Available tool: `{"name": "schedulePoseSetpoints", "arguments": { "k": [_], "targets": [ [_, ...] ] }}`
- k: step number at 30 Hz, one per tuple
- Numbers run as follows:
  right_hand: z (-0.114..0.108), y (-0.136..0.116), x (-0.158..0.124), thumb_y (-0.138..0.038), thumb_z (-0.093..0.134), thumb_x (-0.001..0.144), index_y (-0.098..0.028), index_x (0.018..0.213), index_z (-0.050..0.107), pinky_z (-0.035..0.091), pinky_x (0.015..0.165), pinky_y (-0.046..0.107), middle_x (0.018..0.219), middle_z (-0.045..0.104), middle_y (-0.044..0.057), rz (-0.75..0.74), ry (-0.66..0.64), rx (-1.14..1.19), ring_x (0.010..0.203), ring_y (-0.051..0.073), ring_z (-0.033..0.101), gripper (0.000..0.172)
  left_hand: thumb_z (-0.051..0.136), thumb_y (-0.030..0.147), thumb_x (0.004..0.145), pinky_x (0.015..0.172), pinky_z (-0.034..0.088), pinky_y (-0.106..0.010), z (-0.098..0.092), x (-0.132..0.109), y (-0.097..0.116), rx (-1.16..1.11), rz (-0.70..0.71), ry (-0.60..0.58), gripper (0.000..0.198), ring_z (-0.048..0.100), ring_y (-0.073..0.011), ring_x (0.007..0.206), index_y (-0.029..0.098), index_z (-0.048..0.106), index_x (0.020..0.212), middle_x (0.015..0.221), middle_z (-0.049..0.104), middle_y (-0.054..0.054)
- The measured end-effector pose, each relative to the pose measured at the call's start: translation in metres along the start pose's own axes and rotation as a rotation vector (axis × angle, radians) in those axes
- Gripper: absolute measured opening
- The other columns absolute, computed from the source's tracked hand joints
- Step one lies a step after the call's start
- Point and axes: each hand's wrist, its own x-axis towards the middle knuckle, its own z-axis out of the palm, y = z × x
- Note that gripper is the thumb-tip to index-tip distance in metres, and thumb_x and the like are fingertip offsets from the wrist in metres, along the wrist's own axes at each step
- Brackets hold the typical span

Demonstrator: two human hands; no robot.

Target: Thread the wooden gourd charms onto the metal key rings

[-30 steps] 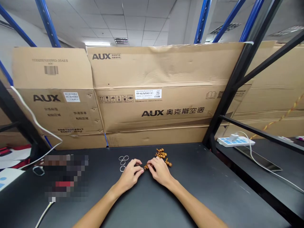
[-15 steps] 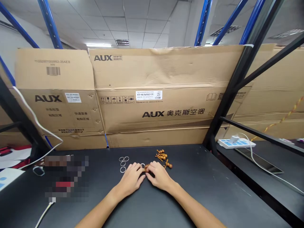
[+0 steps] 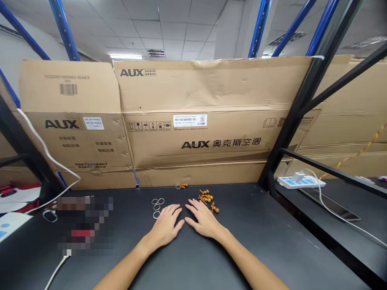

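Observation:
My left hand lies flat on the black table, fingers stretched out, holding nothing. My right hand lies flat beside it, fingers spread, also holding nothing. Just left of my left fingertips lie several small metal rings. A small pile of brown wooden gourd charms sits just beyond and right of my right hand. One gourd charm fitted with a ring lies apart, farther back near the cardboard.
Large AUX cardboard boxes stand along the table's back edge. A black rack post rises at the right. A white power strip with a cable lies on the neighbouring table. A white cable runs at the left.
Both hands were pinched together on a gourd charm and a ring; now they lie flat and open, and the ringed charm lies farther back near the boxes.

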Motion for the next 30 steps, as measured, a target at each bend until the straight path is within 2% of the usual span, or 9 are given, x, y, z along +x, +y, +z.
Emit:
{"name": "schedulePoseSetpoints", "arguments": {
  "k": [14,16,20,23,27,30],
  "targets": [
    [-0.001,-0.001,0.001,-0.046,0.048,0.09,-0.019,0.135,0.048,0.025,0.112,0.047,0.144,0.04,0.012,0.012,-0.005,-0.008,0.135,0.028,0.033,0.052,0.045,0.038,0.092,0.105,0.037,-0.046,0.001,0.0,0.0,0.022,-0.003,0.0,0.04,0.045,-0.0272,0.125,0.02,0.053,0.127,0.133,0.052,-0.01],
    [-0.001,-0.001,0.001,-0.045,0.048,0.091,-0.019,0.134,0.049,0.025,0.112,0.047,0.144,0.04,0.012,0.008,0.004,-0.008,0.135,0.028,0.033,0.051,0.047,0.042,0.091,0.106,0.034,-0.048,0.004,0.0,-0.001,0.064,-0.044,0.041,0.043,0.042,-0.0294,0.128,0.019,0.054,0.126,0.136,0.05,-0.011],
    [0.001,0.001,0.0,-0.047,0.047,0.091,-0.02,0.134,0.049,0.026,0.112,0.047,0.144,0.041,0.012,0.002,0.014,-0.002,0.135,0.027,0.034,0.051,0.05,0.056,0.085,0.107,0.028,-0.054,0.012,-0.001,-0.004,0.152,-0.196,0.157,0.062,0.031,-0.0368,0.134,0.012,0.051,0.128,0.14,0.044,-0.019],
    [0.003,0.003,0.0,-0.047,0.046,0.091,-0.02,0.133,0.05,0.027,0.111,0.048,0.143,0.041,0.012,-0.007,0.026,-0.006,0.134,0.028,0.034,0.05,0.047,0.06,0.084,0.107,0.026,-0.055,0.016,-0.001,-0.005,0.169,-0.257,0.167,0.067,0.03,-0.0388,0.134,0.009,0.053,0.126,0.138,0.045,-0.021],
    [0.006,0.002,0.0,-0.042,0.051,0.09,-0.021,0.127,0.055,0.033,0.108,0.045,0.136,0.05,0.011,-0.037,0.106,-0.004,0.129,0.027,0.042,0.043,0.047,0.056,0.086,0.107,0.027,-0.053,0.015,-0.001,-0.006,0.144,-0.206,0.143,0.057,0.034,-0.0364,0.132,0.013,0.056,0.122,0.132,0.053,-0.017],
    [0.004,0.003,0.002,-0.032,0.05,0.09,-0.02,0.117,0.061,0.037,0.104,0.043,0.126,0.058,0.01,-0.008,0.237,-0.028,0.122,0.025,0.048,0.031,0.049,0.053,0.086,0.107,0.028,-0.051,0.015,-0.001,-0.006,0.146,-0.185,0.142,0.056,0.033,-0.0351,0.133,0.014,0.053,0.125,0.137,0.048,-0.015]
  ]
}}
